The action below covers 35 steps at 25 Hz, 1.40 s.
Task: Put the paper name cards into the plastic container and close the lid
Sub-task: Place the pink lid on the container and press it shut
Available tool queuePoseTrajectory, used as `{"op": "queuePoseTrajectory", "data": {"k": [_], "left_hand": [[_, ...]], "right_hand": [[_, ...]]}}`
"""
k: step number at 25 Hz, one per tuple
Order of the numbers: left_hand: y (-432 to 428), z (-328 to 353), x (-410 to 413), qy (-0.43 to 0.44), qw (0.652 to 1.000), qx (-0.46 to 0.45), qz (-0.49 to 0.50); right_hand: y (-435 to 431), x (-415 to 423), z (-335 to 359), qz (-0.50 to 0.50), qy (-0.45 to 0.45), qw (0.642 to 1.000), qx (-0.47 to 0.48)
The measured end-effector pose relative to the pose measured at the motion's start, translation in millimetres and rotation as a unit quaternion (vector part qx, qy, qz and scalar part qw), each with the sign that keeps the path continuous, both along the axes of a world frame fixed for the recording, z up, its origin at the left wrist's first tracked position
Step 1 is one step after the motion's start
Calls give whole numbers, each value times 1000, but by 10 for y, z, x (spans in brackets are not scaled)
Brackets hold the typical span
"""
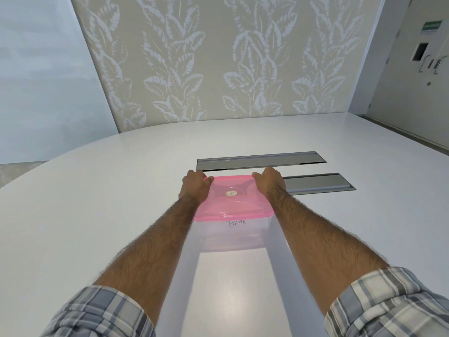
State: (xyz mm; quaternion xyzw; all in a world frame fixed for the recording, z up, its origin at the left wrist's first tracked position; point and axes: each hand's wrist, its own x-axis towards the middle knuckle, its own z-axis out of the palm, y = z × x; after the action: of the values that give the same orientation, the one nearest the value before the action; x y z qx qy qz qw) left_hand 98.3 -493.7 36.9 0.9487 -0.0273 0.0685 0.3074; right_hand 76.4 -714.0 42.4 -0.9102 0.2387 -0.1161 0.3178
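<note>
Gripping the far corners of the pink lid [233, 203], the left hand [194, 182] and right hand [268, 181] each curl their fingers over its far edge, thumbs lying on top. This lid sits flat on the clear plastic container [233, 235], which stands on the white tabletop [97, 203] near its middle, just in front of two grey hatches [262, 160] set into the surface. Handwritten letters [233, 223] show at the container's near wall; whether they are on a card inside cannot be told. Rolled plaid sleeves [102, 312] frame the bottom corners.
</note>
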Motion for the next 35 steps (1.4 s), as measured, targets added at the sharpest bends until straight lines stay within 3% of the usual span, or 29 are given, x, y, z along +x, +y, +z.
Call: {"op": "queuePoseTrajectory", "data": {"k": [7, 20, 27, 31, 35], "left_hand": [[-41, 31, 46, -10, 986, 165, -14], [-38, -55, 156, 41, 994, 103, 19], [-77, -5, 70, -10, 996, 76, 34], [-113, 89, -74, -58, 990, 127, 12], [-231, -17, -283, -26, 983, 170, -60]], "right_hand": [[19, 109, -6, 20, 13, 997, -70], [-34, 281, -70, 44, 14, 992, -115], [-30, 282, -96, 50, 13, 994, -101], [-12, 262, -96, 46, 5, 994, -100], [-14, 227, -73, 43, 5, 995, -92]]}}
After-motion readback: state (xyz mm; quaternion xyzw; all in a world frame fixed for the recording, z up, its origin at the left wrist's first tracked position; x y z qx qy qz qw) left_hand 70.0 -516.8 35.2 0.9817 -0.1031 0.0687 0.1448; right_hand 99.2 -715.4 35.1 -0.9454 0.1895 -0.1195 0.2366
